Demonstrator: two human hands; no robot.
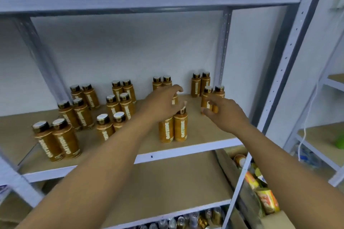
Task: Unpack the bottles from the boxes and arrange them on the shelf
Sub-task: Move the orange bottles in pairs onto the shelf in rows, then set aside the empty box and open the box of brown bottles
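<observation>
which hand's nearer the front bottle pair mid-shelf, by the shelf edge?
Left. The left hand sits right over the front bottle pair, overlapping its caps. The right hand is off to its right, by another pair.

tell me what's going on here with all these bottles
A person is stocking a shelf with brown bottles, stood in pairs in rows. Both hands are out over it, fingers loose: the left hand just above a front pair, the right hand at a pair further right. Neither seems to grip a bottle.
</observation>
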